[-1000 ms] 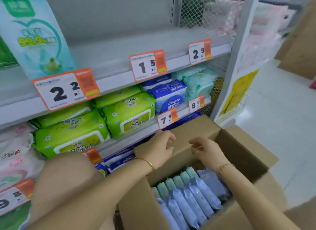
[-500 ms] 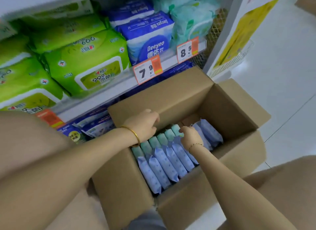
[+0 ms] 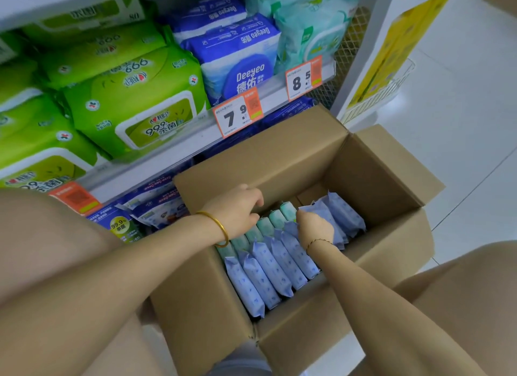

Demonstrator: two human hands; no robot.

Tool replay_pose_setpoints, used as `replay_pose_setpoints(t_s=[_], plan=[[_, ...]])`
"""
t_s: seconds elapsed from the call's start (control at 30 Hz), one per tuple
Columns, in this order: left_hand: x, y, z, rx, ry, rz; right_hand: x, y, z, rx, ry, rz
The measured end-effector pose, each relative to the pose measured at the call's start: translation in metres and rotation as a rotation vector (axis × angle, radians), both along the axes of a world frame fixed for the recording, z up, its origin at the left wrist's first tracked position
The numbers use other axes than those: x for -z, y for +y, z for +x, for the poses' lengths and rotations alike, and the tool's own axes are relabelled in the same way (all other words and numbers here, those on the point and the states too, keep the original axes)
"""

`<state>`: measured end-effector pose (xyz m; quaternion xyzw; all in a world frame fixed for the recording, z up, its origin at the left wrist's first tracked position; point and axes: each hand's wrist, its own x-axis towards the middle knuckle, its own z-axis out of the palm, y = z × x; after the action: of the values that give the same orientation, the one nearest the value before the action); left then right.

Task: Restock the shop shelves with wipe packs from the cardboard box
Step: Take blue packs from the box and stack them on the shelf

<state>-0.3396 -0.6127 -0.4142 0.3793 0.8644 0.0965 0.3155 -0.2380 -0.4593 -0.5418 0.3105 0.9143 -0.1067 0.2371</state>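
Both hands have dropped from the far flap down into the cardboard box (image 3: 212, 305). The left hand (image 3: 237, 210), a gold bangle (image 3: 218, 227) on its wrist, sits by the box's far wall over the mint-green packs (image 3: 265, 226). Its fingers are curled under, and I cannot tell whether they grip anything. The right hand (image 3: 316, 227), with a thin bracelet (image 3: 319, 242), has its fingertips pressed together, pinching the crimped top of a blue pack (image 3: 309, 209) near the middle of the box.

The box is plain brown corrugated board with its flaps folded out. Inside, the blue wipe packs (image 3: 268, 272) stand on edge in a tight row along the near side, soft and pillow-shaped with sealed, crinkled ends. The mint-green ones are lined up behind them.

Above and behind the box runs a grey metal shelf (image 3: 156, 163) hung with orange-and-white price tags (image 3: 237, 112). It carries glossy lime-green packs (image 3: 134, 95) and dark blue packs (image 3: 237, 53). Just left of the box, printed pouches (image 3: 156, 205) lie on a lower shelf. A white wire basket (image 3: 377, 95) hangs to the right of the box, above the pale tiled floor (image 3: 461, 123). Both forearms cross over the near edge of the box.
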Motion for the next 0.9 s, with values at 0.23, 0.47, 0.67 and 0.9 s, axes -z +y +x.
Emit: replay_pose_setpoints(t_s=[0.23, 0.47, 0.67, 0.9], plan=[[-0.006, -0.004, 0.001, -0.055, -0.06, 0.092, -0.081, 0.032, -0.018, 0.357, 0.415, -0.108], [-0.013, -0.011, 0.014, -0.065, -0.069, 0.18, -0.134, 0.012, -0.024, 0.86, 0.665, -0.983], [-0.034, -0.019, 0.002, -0.408, -0.365, 0.404, -0.149, -0.003, -0.026, 0.781, 0.789, -1.112], [-0.063, -0.033, -0.024, -0.729, -1.16, 0.402, -0.159, 0.001, -0.027, 0.507, 0.868, -1.058]])
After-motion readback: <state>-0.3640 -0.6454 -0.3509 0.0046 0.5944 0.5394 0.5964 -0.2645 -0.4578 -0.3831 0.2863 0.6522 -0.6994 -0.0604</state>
